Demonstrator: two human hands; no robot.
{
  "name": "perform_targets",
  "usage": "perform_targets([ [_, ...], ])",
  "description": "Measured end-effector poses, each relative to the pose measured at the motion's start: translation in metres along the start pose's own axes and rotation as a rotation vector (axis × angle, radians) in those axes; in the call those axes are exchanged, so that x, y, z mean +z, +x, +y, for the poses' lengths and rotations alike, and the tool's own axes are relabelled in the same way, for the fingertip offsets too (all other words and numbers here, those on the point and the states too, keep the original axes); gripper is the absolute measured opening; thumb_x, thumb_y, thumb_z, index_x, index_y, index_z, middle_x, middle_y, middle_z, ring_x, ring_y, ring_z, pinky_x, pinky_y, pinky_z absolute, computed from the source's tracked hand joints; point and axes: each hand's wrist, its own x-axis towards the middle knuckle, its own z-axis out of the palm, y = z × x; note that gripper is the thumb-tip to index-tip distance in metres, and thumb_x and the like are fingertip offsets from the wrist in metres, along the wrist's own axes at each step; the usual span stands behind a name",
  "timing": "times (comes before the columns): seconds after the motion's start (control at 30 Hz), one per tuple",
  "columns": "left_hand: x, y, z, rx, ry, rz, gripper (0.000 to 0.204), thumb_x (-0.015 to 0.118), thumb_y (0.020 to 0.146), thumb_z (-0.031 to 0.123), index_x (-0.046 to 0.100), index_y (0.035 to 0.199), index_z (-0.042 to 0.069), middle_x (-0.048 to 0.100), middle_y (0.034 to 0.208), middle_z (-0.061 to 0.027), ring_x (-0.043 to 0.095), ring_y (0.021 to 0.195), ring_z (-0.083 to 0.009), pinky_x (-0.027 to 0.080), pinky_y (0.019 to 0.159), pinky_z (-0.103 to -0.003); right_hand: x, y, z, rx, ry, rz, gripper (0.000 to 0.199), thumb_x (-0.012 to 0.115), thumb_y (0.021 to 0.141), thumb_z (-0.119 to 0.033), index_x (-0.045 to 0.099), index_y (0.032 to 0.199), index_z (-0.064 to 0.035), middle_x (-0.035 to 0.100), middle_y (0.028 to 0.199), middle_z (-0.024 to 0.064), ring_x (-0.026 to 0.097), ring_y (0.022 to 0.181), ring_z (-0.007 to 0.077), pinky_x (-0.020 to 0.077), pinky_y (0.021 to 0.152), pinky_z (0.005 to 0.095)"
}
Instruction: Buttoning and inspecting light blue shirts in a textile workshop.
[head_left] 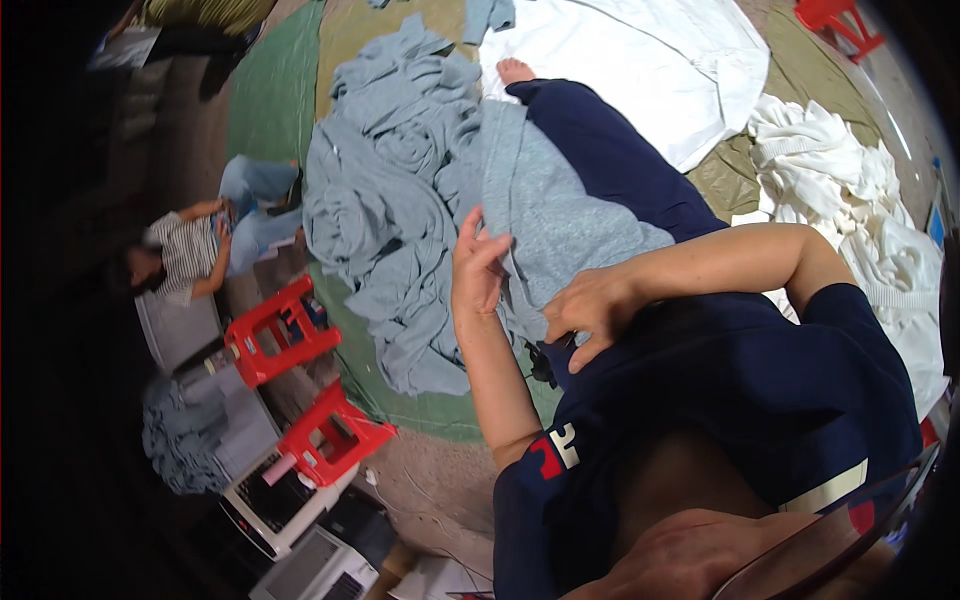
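A grey-blue knitted garment [575, 205] lies across my lap and outstretched leg, a paler band along its left edge. My left hand [480, 262] is raised beside that edge, palm up, fingers apart and loosely bent, seemingly holding nothing. My right hand [598, 303] is at the garment's near end by my waist. Its fingers curl downward and the thumb points toward me; a small dark thing shows between them, too hidden to name. A large heap of grey-blue knitwear [400, 170] lies just left of the garment.
A white sheet [630, 70] spreads ahead, and white knitwear [830, 170] is piled at right. Two red plastic stools [285, 330] stand at left, near a seated person [200, 240] in a striped top. Machines [315, 568] and cables lie at lower left.
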Motion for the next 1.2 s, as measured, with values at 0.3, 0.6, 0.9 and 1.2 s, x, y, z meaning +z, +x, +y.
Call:
perform_targets([
  [0.3, 0.024, -0.034, -0.023, 0.484, 1.15, 0.376, 0.066, 0.064, 0.076, 0.002, 0.037, 0.137, 0.0, 0.053, 0.115, -0.0205, 0.057, 0.103, -0.0295, 0.046, 0.09, -0.038, -0.062, -0.001, 0.053, 0.188, 0.053, 0.671, 0.021, 0.053, 0.07, 0.005, 0.062, 0.088, -0.0014, 0.061, 0.084, 0.0111, 0.062, 0.081, 0.026, 0.0499, 0.073, 0.0365],
  [0.6, 0.0, -0.04, -0.031, 0.256, 0.298, 0.419, 0.025, 0.055, 0.094, 0.009, 0.058, 0.117, -0.001, 0.063, 0.099, -0.0009, 0.053, 0.08, -0.0054, 0.043, 0.071, -0.022, -0.14, 0.027, 0.176, 0.21, -0.745, 0.785, 0.024, 0.063, 0.079, -0.009, 0.063, 0.103, -0.0072, 0.059, 0.107, 0.0099, 0.049, 0.111, 0.0317, 0.0364, 0.097, 0.0384],
  [0.9, -0.022, -0.042, -0.038, 0.082, -0.138, 0.346, 0.037, 0.054, 0.098, 0.028, 0.062, 0.11, -0.006, 0.067, 0.104, -0.0109, 0.062, 0.089, -0.0155, 0.048, 0.08, -0.029, -0.211, 0.038, 0.17, 0.421, 0.201, 0.306, 0.028, 0.064, 0.09, -0.034, 0.062, 0.072, -0.0123, 0.048, 0.063, -0.0081, 0.043, 0.059, 0.0047, 0.0354, 0.055, 0.0248],
  [1.2, -0.031, -0.046, -0.052, 0.064, -0.066, 0.319, 0.02, 0.065, 0.092, 0.016, 0.063, 0.102, -0.002, 0.066, 0.097, -0.004, 0.057, 0.085, -0.0097, 0.045, 0.078, -0.025, -0.19, 0.036, 0.174, 0.418, -0.105, 0.355, 0.031, 0.069, 0.082, -0.031, 0.063, 0.094, -0.003, 0.06, 0.084, 0.0075, 0.053, 0.08, 0.0213, 0.04, 0.084, 0.0354],
])
